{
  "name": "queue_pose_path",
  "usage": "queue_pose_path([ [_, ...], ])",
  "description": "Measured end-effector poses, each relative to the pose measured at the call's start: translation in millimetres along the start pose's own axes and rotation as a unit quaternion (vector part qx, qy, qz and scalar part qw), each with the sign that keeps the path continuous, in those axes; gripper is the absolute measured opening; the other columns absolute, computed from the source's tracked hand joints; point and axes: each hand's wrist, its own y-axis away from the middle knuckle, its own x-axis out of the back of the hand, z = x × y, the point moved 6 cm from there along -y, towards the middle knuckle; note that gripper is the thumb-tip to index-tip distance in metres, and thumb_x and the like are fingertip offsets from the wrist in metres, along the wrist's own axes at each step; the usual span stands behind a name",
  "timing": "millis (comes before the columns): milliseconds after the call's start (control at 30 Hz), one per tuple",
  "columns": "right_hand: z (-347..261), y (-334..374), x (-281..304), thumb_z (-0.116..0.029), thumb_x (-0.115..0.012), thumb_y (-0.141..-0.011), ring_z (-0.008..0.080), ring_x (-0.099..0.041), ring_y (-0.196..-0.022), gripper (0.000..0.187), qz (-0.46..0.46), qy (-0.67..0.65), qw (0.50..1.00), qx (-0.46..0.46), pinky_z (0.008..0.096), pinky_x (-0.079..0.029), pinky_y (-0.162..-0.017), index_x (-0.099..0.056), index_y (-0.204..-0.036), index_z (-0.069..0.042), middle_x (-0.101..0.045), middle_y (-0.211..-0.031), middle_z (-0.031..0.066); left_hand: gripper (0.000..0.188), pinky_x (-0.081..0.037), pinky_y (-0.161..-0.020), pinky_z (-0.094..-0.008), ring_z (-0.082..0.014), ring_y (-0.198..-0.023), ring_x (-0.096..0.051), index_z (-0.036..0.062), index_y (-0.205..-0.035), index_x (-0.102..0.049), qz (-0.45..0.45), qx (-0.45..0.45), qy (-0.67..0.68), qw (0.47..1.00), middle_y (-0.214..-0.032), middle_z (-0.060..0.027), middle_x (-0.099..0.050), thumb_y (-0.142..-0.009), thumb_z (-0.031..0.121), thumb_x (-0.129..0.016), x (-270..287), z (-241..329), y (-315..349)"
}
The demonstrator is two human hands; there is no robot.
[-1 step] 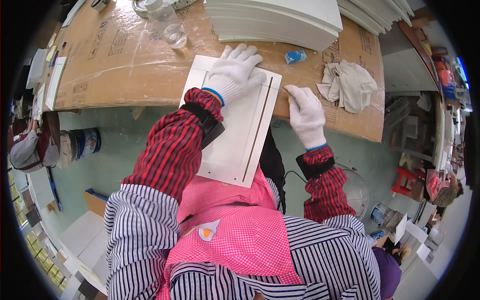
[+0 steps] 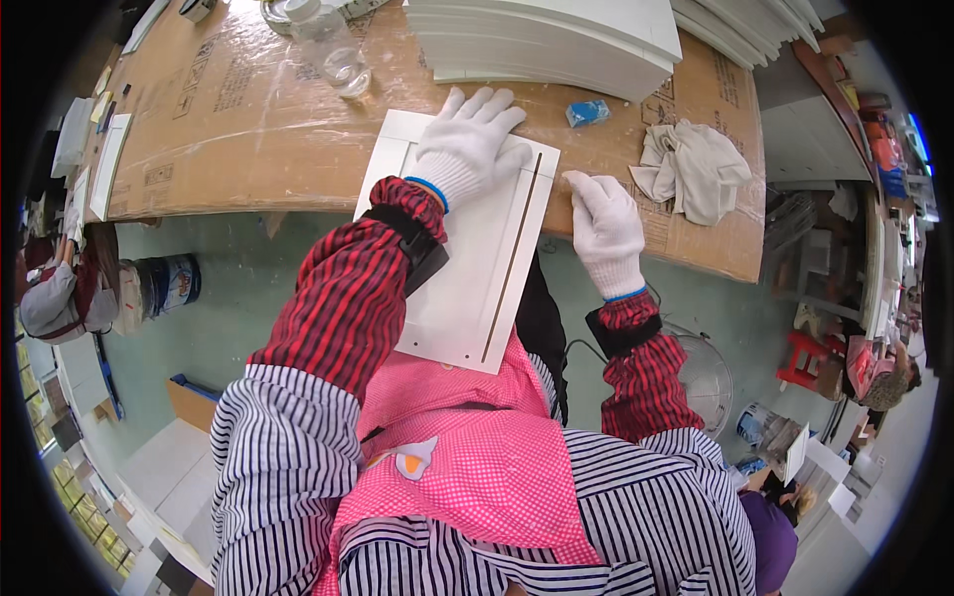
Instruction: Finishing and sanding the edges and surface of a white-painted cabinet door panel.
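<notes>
Nearest the body, the white panel (image 2: 467,288) overhangs the table edge toward the pink checked apron (image 2: 467,467), its near end unsupported over the green floor (image 2: 229,328), its far end resting on the table (image 2: 248,139), which is covered in brown cardboard. The panel is flat and rectangular, with a raised frame and a thin dark groove running lengthwise near its right edge. It looks stiff and board-like, probably light for its size, with a smooth painted face that could slide under cotton gloves and mark or chip at the corners if knocked. The left hand (image 2: 472,144), in a white knit glove, lies open and spread flat on the far end of the panel, pressing it down, gripping nothing. The right hand (image 2: 606,228), also gloved, rests open just beside the panel's right edge, fingers extended on the cardboard; whether it touches the edge cannot be told. Best hold, as judged: both long edges, palms flat, rather than the overhanging corner. Farther on the table: a crumpled pale rag (image 2: 696,169) to the right, a small blue block (image 2: 588,112), a clear plastic bottle (image 2: 333,50), and at the back a tall stack of white panels (image 2: 556,45).
</notes>
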Motion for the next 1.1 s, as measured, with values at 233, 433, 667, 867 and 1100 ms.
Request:
queue_pose_path([
  [233, -20, 9, -1, -0.010, -0.073, -0.085, 0.0295, -0.062, -0.085, 0.030, -0.011, 0.084, 0.996, 0.023, 0.0434, -0.050, -0.075, -0.074, -0.114, -0.015, -0.062, -0.091, 0.0065, 0.055, -0.028, -0.127, -0.0486, -0.0327, -0.149, -0.042, 0.0119, -0.142, -0.059, -0.026, 0.009, 0.000, 1.000, -0.157, -0.0136, -0.050, -0.098, 0.044, -0.060, -2, 3, 1],
  [433, -21, 8, -10, -0.009, -0.065, -0.084, 0.0278, -0.060, -0.083, 0.035, -0.017, 0.180, 0.983, 0.037, 0.0421, -0.047, -0.072, -0.071, -0.118, -0.012, -0.058, -0.089, 0.0053, 0.056, -0.028, -0.127, -0.0480, -0.0319, -0.149, -0.041, 0.0117, -0.142, -0.059, -0.027, 0.015, -0.005, 1.000, -0.158, -0.0133, -0.049, -0.098, 0.045, -0.059, -2, 5, -1],
  [667, -22, 11, -11, -0.009, -0.063, -0.084, 0.0286, -0.059, -0.083, 0.031, -0.017, 0.162, 0.985, 0.052, 0.0422, -0.047, -0.072, -0.070, -0.115, -0.011, -0.057, -0.088, 0.0056, 0.056, -0.027, -0.128, -0.0471, -0.0309, -0.150, -0.041, 0.0117, -0.142, -0.059, -0.033, 0.023, 0.003, 0.999, -0.158, -0.0126, -0.049, -0.098, 0.046, -0.059, -4, 5, -2],
  [867, -20, 3, -10, -0.008, -0.063, -0.082, 0.0286, -0.059, -0.083, 0.032, -0.025, 0.166, 0.985, 0.042, 0.0423, -0.046, -0.071, -0.069, -0.113, -0.011, -0.056, -0.087, 0.0056, 0.056, -0.028, -0.128, -0.0471, -0.0311, -0.149, -0.041, 0.0122, -0.142, -0.059, -0.031, 0.018, -0.010, 0.999, -0.158, -0.0125, -0.050, -0.098, 0.046, -0.059, -3, 3, 0],
  [1100, -21, 3, -8, -0.007, -0.062, -0.082, 0.0278, -0.060, -0.084, 0.030, -0.029, 0.162, 0.985, 0.058, 0.0413, -0.046, -0.071, -0.068, -0.111, -0.011, -0.056, -0.086, 0.0056, 0.055, -0.028, -0.127, -0.0471, -0.0320, -0.149, -0.042, 0.0124, -0.142, -0.059, -0.029, 0.014, -0.014, 0.999, -0.158, -0.0122, -0.050, -0.099, 0.047, -0.058, -2, 5, -1],
])
